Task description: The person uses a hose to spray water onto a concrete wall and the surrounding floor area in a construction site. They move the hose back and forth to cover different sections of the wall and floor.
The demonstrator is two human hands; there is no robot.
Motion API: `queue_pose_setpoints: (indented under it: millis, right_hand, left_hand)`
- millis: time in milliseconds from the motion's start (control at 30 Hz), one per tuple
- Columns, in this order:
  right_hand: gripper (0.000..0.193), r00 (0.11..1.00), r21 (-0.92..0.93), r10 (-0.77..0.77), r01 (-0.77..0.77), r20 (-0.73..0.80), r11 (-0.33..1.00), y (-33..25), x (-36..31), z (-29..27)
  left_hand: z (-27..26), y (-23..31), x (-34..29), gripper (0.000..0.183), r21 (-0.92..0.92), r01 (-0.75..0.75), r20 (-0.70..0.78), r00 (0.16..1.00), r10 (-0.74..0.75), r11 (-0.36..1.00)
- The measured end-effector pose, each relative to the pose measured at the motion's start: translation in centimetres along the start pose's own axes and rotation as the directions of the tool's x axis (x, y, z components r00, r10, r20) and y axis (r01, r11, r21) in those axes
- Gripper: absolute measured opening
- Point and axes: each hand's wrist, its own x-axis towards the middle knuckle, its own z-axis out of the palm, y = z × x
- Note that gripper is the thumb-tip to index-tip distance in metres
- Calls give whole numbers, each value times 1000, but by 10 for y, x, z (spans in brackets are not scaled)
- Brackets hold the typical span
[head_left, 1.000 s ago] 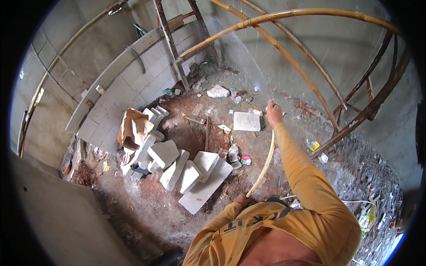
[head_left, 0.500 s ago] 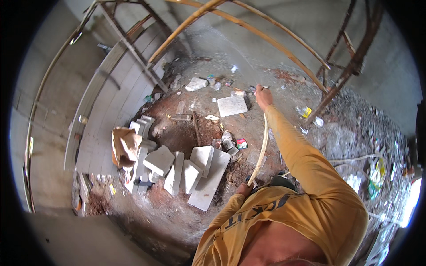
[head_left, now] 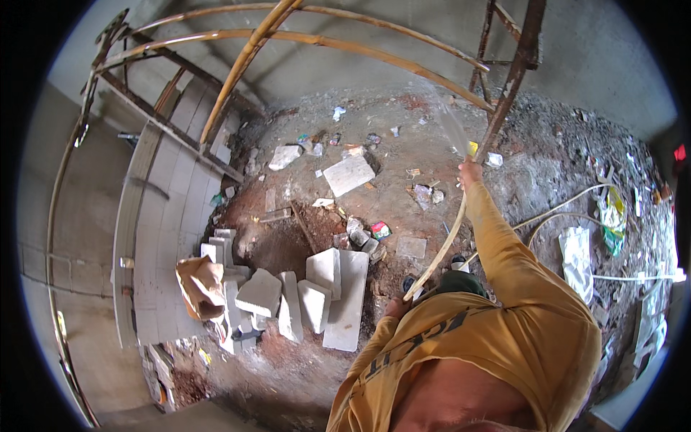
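Observation:
A pale hose (head_left: 448,243) runs between my two hands. My right hand (head_left: 470,172) is closed around its far end, arm stretched forward, and water (head_left: 452,129) sprays from there toward the far wall. Close to my waist, my left hand (head_left: 397,307) is closed on a lower part of the hose; its fingers are partly hidden. The hose continues past my body and lies in loops (head_left: 561,209) on the floor to the right.
Cut white blocks (head_left: 317,302) and a torn brown paper bag (head_left: 200,286) lie at left. One flat block (head_left: 349,176) sits farther out. Bamboo poles (head_left: 345,45) span a rusty metal frame (head_left: 515,79). Rubble and plastic litter (head_left: 577,259) cover the right side.
My right hand has swung to the right with the hose end, and the spray now strikes farther right. The whole view has shifted too. Both hands keep their hold.

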Motion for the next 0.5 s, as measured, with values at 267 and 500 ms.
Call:
queue_pose_setpoints:
  millis: [267, 500]
  right_hand:
    - [48, 992, 29, -61, 65, -107, 997, -26, -32, -45]
    - [51, 985, -77, -70, 58, -161, 995, -24, -20, -76]
  left_hand:
    - [-9, 26, 2, 33, 97, 96, 54, 993, -102, 991]
    - [8, 14, 11, 48, 251, 38, 81, 995, -61, 967]
